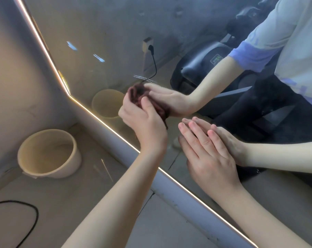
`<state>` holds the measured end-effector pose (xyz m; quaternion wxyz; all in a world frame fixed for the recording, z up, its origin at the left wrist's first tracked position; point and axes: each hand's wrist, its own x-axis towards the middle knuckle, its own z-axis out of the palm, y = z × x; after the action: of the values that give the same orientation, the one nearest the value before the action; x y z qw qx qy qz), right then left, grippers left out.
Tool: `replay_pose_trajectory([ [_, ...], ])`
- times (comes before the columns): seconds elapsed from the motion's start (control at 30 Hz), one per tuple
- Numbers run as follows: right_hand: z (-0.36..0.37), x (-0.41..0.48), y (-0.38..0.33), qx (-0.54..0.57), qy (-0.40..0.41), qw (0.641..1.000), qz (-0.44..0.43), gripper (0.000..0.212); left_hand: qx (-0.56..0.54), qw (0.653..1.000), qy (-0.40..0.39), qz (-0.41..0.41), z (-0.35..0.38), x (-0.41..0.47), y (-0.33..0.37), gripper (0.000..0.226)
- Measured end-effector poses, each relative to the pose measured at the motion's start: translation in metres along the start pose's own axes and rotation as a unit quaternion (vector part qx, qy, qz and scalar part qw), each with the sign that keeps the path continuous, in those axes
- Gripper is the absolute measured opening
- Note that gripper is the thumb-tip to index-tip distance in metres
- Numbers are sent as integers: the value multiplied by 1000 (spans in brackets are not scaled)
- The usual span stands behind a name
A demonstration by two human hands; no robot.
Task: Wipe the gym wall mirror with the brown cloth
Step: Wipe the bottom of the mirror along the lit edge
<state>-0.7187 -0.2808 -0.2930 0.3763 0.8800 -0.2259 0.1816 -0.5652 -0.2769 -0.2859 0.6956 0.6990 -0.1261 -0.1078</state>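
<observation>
Brown cloth clamped in left hand near mirror edge; right hand flat, fingers straight.

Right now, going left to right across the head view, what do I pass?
Bucket → left hand gripping the brown cloth → right hand flat on the mirror.

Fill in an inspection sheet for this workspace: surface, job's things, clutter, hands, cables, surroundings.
Surface: mirror, hazy glass, lit strip along its edge.
Job's things: brown cloth, bunched, against the mirror.
Clutter: bucket on the floor beside the mirror.
Hands: left hand grips the cloth; right hand lies flat on the glass.
Cables: black cable, looped on the floor.
Surroundings: gym machine, seen in reflection only.
</observation>
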Motion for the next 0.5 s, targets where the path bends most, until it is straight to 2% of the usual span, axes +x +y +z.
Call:
replay_pose_trajectory([
  [0.03,0,0,-1,3,3,1000,2,40,11,998,-5,60,0,-5,4,43],
  [0.07,1,1,-2,6,3,1000,2,39,20,996,-3,83,1,-6,5,43],
  [0.1,1,1,-3,7,2,1000,2,39,25,997,5,71,3,0,2,42],
  [0.13,1,2,-4,6,-1,1000,2,40,23,999,11,26,3,9,-1,41],
  [0.2,1,2,-4,4,-9,1000,-1,42,-5,992,9,-122,2,27,-4,41],
  [0.23,1,3,-5,6,-12,1000,-3,43,-9,989,6,-148,0,30,-3,41],
  [0.27,0,5,-5,11,-11,1000,-3,42,-11,993,0,-121,-3,29,3,41],
  [0.37,-2,18,-5,33,7,999,8,37,8,996,-18,91,-6,4,26,43],
  [0.4,-2,24,-5,36,14,999,11,36,12,993,-17,120,-6,3,30,43],
  [0.47,-4,34,-4,30,22,999,12,39,9,997,14,75,-2,25,26,41],
  [0.5,-5,39,-4,25,26,999,13,42,4,999,31,8,-1,44,24,40],
])
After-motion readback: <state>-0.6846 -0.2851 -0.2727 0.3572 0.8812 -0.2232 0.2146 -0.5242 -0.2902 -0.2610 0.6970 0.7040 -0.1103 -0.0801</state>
